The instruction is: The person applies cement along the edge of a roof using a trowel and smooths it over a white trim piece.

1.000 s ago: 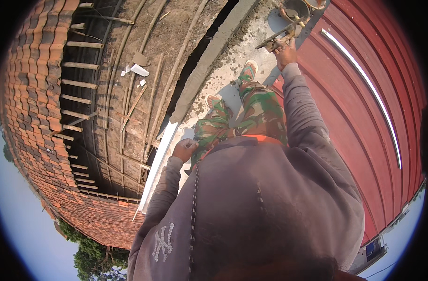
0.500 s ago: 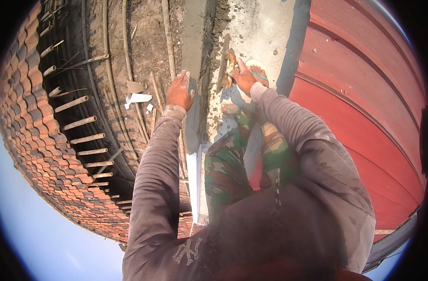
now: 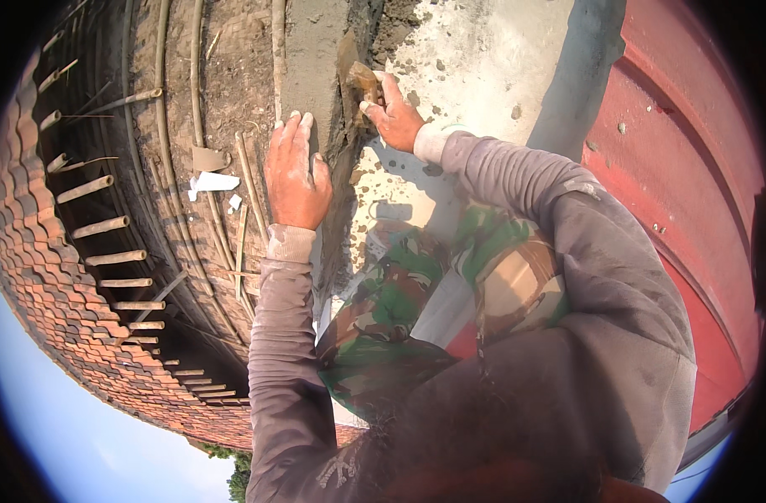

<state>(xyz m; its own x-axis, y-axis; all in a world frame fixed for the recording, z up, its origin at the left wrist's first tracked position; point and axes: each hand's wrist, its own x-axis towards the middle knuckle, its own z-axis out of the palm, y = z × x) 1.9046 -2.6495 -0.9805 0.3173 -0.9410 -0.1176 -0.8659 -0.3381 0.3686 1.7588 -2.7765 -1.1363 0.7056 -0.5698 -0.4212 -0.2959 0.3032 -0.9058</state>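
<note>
My left hand [image 3: 299, 180] lies with its fingers stretched out on the smooth grey top of a mortared wall ridge [image 3: 316, 63]. On the ridge's right side, my right hand [image 3: 397, 117] is closed round the handle of a brown wooden float [image 3: 349, 63]. The float's narrow blade stands against the rough, wet mortar edge, and the fingers hide part of the handle. Below the right hand, a pale cement ledge [image 3: 458, 80] is spotted with mortar splashes. My knees in camouflage trousers [image 3: 399, 277] are bent over this ledge.
To the left, bamboo poles [image 3: 163, 84] cross a dirt-covered surface with white scraps [image 3: 215, 181] on it. Cut pole ends [image 3: 102, 226] stick out beside a clay tile roof [image 3: 43, 260]. On the right slopes a red metal roof [image 3: 685, 168].
My right hand has brought the float left and farther away, from over the ledge to the ridge's edge. My left hand stays on the ridge. The view has shifted, and I lean farther forward.
</note>
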